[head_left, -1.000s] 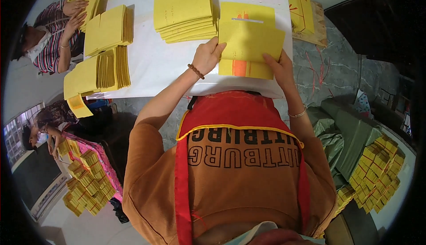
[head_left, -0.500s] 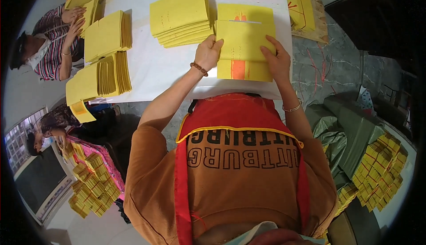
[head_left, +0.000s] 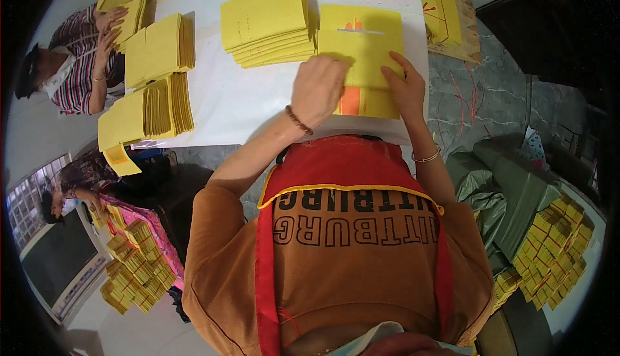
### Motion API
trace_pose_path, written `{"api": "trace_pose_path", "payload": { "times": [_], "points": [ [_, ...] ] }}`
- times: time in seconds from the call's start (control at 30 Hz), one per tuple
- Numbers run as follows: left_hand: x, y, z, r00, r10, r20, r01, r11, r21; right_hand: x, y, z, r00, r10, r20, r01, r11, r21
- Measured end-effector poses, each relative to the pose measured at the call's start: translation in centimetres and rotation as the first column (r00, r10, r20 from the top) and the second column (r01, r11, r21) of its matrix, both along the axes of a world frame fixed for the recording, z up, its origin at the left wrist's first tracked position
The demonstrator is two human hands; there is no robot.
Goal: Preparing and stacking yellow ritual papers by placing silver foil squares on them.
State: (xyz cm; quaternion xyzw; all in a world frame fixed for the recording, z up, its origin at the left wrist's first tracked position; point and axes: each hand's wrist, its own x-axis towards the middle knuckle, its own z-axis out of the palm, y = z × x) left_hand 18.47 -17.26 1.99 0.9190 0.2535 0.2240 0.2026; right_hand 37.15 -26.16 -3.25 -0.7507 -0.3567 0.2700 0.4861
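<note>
A folded yellow paper sheet (head_left: 369, 52) with orange patches lies on the white-covered table (head_left: 252, 98) in front of me. My left hand (head_left: 319, 91), wearing a beaded bracelet, is over the sheet's left part with its fingers curled in. Whatever those fingers may hold is hidden. At the sheet's right edge rests my right hand (head_left: 407, 90), thumb and forefinger spread apart on the paper. A thin pale strip (head_left: 361, 31) shows along the upper fold. Just left of the sheet sits a stack of folded yellow papers (head_left: 265, 17).
More yellow stacks (head_left: 154, 49) line the table's left side, where another person's hands (head_left: 111, 27) touch one. Tied yellow bundles (head_left: 442, 10) are beyond the right edge. Red strings (head_left: 470, 94) lie on the floor. Piled bundles (head_left: 555, 246) stand at lower right.
My left hand has let go of the sheet's left edge and moved right onto its surface, fingers now curled. The right hand stays at the right edge.
</note>
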Motion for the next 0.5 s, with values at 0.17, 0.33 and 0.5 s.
{"api": "trace_pose_path", "payload": {
  "times": [0.17, 0.33, 0.5],
  "points": [
    [3.2, 0.3, -2.9, 0.993, -0.042, -0.113, 0.061, 0.983, 0.170, -0.1, 0.0, -0.3, 0.999, 0.001, -0.032, 0.000, 1.000, 0.031],
    [3.1, 0.2, -4.3, 0.944, -0.032, -0.328, 0.118, 0.962, 0.247, -1.2, -0.8, 1.4, 0.952, 0.057, 0.301, -0.016, 0.990, -0.137],
    [3.2, 0.1, -4.4, 0.936, -0.024, -0.350, 0.113, 0.965, 0.235, -2.3, -4.0, 0.3, 0.525, 0.379, 0.762, -0.289, 0.922, -0.259]
  ]
}}
